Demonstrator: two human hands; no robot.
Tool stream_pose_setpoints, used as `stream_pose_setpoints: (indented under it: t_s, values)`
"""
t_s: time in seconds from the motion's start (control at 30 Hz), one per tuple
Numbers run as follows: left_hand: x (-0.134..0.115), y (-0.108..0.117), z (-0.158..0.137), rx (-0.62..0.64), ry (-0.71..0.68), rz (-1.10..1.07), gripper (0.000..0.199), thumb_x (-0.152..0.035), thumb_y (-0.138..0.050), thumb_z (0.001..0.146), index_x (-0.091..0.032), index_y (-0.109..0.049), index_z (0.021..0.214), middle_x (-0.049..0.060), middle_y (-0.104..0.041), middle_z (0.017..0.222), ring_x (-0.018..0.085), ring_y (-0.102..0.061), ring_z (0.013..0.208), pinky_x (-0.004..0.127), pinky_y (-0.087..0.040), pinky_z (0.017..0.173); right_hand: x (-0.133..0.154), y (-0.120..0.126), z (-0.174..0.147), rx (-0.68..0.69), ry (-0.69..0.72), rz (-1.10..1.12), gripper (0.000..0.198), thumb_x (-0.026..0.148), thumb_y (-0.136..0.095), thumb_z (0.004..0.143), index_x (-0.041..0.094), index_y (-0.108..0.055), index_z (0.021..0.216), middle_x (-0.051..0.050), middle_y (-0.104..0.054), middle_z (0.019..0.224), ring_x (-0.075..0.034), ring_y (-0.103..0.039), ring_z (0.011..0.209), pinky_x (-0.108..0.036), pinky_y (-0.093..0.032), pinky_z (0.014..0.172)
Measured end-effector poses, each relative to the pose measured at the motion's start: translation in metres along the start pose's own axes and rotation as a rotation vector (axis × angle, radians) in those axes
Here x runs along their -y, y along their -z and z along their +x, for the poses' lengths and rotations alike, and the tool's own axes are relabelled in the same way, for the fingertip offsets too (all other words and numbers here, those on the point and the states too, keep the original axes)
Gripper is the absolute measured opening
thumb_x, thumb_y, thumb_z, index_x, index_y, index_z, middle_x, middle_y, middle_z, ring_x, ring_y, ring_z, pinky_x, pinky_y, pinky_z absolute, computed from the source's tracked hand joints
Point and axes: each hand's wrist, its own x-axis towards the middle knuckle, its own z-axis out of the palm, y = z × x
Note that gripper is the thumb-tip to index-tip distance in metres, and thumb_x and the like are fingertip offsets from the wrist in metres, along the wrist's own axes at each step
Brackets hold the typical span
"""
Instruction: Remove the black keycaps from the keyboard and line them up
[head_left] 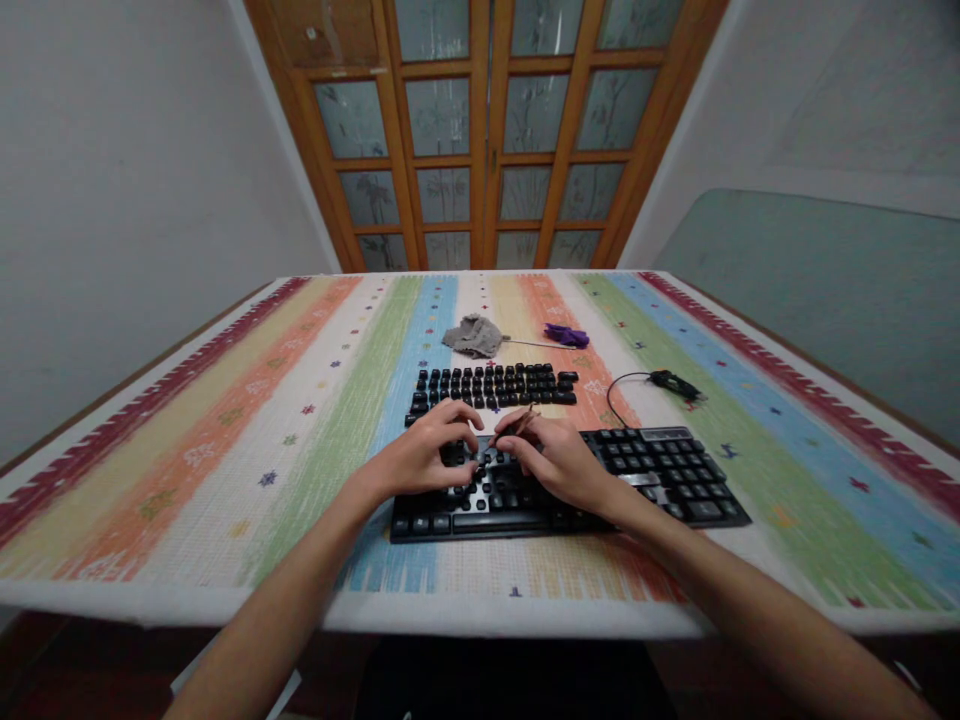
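A black keyboard lies on the striped tablecloth in front of me, with part of its left half bared of keycaps. My left hand is over that bared part, thumb and fingers curved and apart, with nothing visible between them. Close beside it, my right hand pinches a thin brown stick-like tool that slants down toward the keyboard. Its tip and exact kind are hard to make out. Just behind the keyboard, loose black keycaps stand in rows.
Farther back lie a crumpled grey cloth, a thin rod and a purple bundle. A coiled black cable rests behind the keyboard's right end. Wooden glass-paned doors stand beyond the table.
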Motion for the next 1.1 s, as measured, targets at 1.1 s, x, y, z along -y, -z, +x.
stream_pose_setpoints:
  t_s: [1.1]
  values:
    - [0.051,-0.019,0.016,-0.006,0.185,0.531,0.012,-0.024,-0.061,0.089,-0.016,-0.07,0.086,0.01,-0.057,0.108,0.025,-0.049,0.097,0.044,-0.046,0.087,0.009,0.016,-0.01,0.081,0.034,-0.01,0.026,0.039,-0.055,0.096,0.016,-0.067,0.091,-0.005,-0.072,0.081,-0.015,-0.065,0.068,-0.026,-0.047,0.067]
